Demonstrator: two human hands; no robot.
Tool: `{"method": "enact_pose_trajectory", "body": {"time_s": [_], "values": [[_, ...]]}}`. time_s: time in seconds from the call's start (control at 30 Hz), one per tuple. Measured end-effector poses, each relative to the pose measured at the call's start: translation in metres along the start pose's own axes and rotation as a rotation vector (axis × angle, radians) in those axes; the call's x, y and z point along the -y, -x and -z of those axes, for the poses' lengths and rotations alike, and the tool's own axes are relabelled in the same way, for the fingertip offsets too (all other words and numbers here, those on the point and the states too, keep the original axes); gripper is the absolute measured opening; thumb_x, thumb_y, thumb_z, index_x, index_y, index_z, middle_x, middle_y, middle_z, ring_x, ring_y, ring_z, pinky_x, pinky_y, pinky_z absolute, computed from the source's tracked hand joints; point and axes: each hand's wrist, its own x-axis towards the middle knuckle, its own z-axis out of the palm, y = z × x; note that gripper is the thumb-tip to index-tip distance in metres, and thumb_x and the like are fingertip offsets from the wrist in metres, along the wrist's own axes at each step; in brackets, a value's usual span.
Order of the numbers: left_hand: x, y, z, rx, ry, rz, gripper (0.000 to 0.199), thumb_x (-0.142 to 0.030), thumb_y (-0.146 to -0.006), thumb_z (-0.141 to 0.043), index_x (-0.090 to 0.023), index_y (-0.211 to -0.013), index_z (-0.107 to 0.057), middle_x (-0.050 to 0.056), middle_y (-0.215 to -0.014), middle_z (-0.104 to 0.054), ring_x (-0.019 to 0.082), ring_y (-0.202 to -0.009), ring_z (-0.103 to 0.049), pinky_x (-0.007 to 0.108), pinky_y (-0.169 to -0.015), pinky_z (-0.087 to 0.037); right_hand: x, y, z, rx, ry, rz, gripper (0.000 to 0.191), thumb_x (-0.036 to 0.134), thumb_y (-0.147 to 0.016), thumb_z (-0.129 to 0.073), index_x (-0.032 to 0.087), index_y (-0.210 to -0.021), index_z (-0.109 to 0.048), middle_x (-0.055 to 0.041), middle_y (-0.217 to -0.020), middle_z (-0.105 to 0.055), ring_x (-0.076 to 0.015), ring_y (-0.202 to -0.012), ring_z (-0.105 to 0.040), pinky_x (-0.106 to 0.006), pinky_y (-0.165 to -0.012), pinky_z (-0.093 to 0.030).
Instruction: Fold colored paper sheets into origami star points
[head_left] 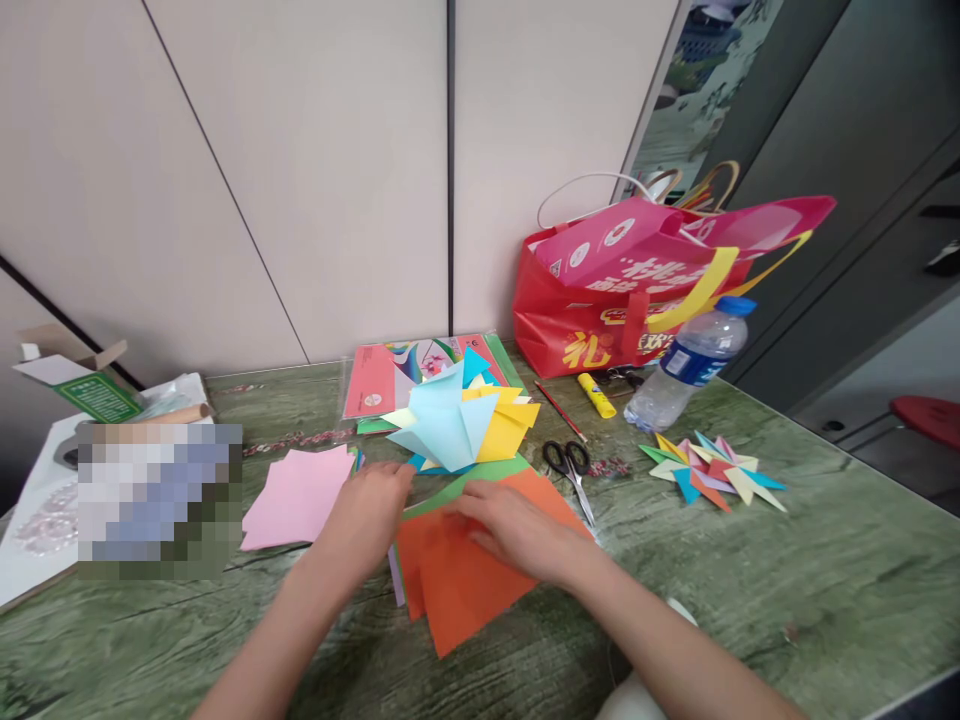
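My left hand (376, 498) is low over the table, its fingers bent slightly and nothing visible in them. Its fingertips are near the lower left edge of a pile of folded paper pieces (450, 415) in light blue, yellow and blue. My right hand (517, 525) rests over orange paper sheets (472, 590), thumb and fingers apart. Beneath the orange lie a green sheet (450, 492) and a purple sheet, mostly covered. Left of my left hand is a stack of pink paper (300, 495).
Black-handled scissors (577, 475), a red pencil (561, 410) and a yellow glue stick (597, 396) lie right of the pile. Beyond are a water bottle (690, 360), a red bag (600, 290) and colourful paper stars (716, 470). A green-white box (94, 385) stands left.
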Motion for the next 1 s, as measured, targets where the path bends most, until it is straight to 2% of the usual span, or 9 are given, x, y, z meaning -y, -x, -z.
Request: {"method": "enact_pose_trajectory", "body": {"time_s": [0.13,0.33,0.43,0.57,0.7,0.8,0.87,0.93,1.0], "values": [[0.001,-0.001,0.007,-0.119,0.186,0.111,0.028,-0.024,-0.088,-0.037,-0.019,-0.081,-0.063,0.009,-0.077,-0.069,0.025,-0.075,-0.064,0.032,-0.065,-0.043,-0.004,-0.002,0.001,-0.089,-0.093,-0.011,0.019,0.01,-0.082,-0.049,0.019,-0.088,-0.065,-0.0052,-0.087,-0.06,-0.0166,-0.079,-0.058,-0.026,-0.07,-0.045],[0.006,-0.002,0.011,-0.344,0.937,0.247,0.044,-0.051,-0.085,-0.04,-0.016,-0.101,-0.06,0.012,-0.103,-0.068,0.025,-0.089,-0.064,0.035,-0.077,-0.048,0.0,-0.007,0.009,-0.399,-0.367,-0.088,0.012,0.019,-0.082,-0.05,0.02,-0.08,-0.062,-0.0007,-0.077,-0.065,-0.0155,-0.073,-0.059,-0.026,-0.068,-0.045],[0.006,-0.002,0.012,-0.322,1.244,0.295,0.052,-0.057,-0.081,-0.043,-0.014,-0.103,-0.061,0.014,-0.106,-0.068,0.027,-0.094,-0.064,0.037,-0.079,-0.05,0.002,-0.008,0.01,-0.63,-0.526,-0.167,0.013,0.028,-0.082,-0.051,0.019,-0.081,-0.061,-0.002,-0.079,-0.066,-0.0163,-0.072,-0.061,-0.026,-0.066,-0.047],[0.0,0.0,0.015,-0.111,1.506,0.233,0.05,-0.056,-0.08,-0.047,-0.018,-0.109,-0.061,0.012,-0.107,-0.068,0.027,-0.094,-0.064,0.038,-0.078,-0.051,0.004,-0.009,0.01,-0.855,-0.782,-0.225,0.017,0.035,-0.078,-0.057,0.02,-0.086,-0.059,-0.0044,-0.084,-0.067,-0.0183,-0.078,-0.063,-0.028,-0.07,-0.05],[-0.013,0.005,0.017,0.167,1.503,0.146,0.047,-0.046,-0.076,-0.059,-0.023,-0.117,-0.058,0.008,-0.099,-0.071,0.025,-0.09,-0.065,0.038,-0.077,-0.052,0.007,-0.012,0.009,-0.893,-1.0,-0.279,0.025,0.036,-0.072,-0.064,0.021,-0.087,-0.051,-0.001,-0.072,-0.066,-0.0165,-0.068,-0.064,-0.027,-0.064,-0.05],[-0.02,0.005,0.014,0.274,1.47,0.12,0.04,-0.039,-0.074,-0.064,-0.02,-0.11,-0.062,0.007,-0.09,-0.072,0.023,-0.082,-0.066,0.036,-0.074,-0.052,0.008,-0.013,0.01,-0.88,-1.064,-0.262,0.029,0.036,-0.072,-0.064,0.024,-0.088,-0.044,0.0039,-0.064,-0.062,-0.013,-0.056,-0.059,-0.024,-0.056,-0.048],[-0.02,0.004,0.011,0.235,1.496,0.157,0.034,-0.038,-0.075,-0.063,-0.017,-0.101,-0.066,0.008,-0.088,-0.073,0.023,-0.079,-0.067,0.035,-0.071,-0.052,0.008,-0.012,0.011,-0.866,-1.002,-0.238,0.022,0.035,-0.075,-0.061,0.023,-0.086,-0.045,0.0035,-0.067,-0.062,-0.0123,-0.058,-0.059,-0.022,-0.056,-0.046],[-0.015,0.002,0.01,0.111,1.563,0.237,0.032,-0.037,-0.074,-0.064,-0.016,-0.097,-0.066,0.008,-0.088,-0.072,0.022,-0.077,-0.067,0.034,-0.068,-0.052,0.007,-0.011,0.011,-0.816,-0.857,-0.223,0.012,0.033,-0.08,-0.054,0.022,-0.084,-0.054,0.0002,-0.076,-0.064,-0.0134,-0.068,-0.06,-0.023,-0.06,-0.047],[-0.007,0.0,0.01,-0.041,1.644,0.327,0.03,-0.034,-0.07,-0.067,-0.016,-0.095,-0.066,0.008,-0.087,-0.073,0.022,-0.074,-0.068,0.033,-0.066,-0.053,0.005,-0.009,0.011,-0.736,-0.72,-0.195,0.017,0.029,-0.083,-0.048,0.021,-0.079,-0.063,-0.0022,-0.084,-0.067,-0.0153,-0.08,-0.061,-0.026,-0.07,-0.048]]}}
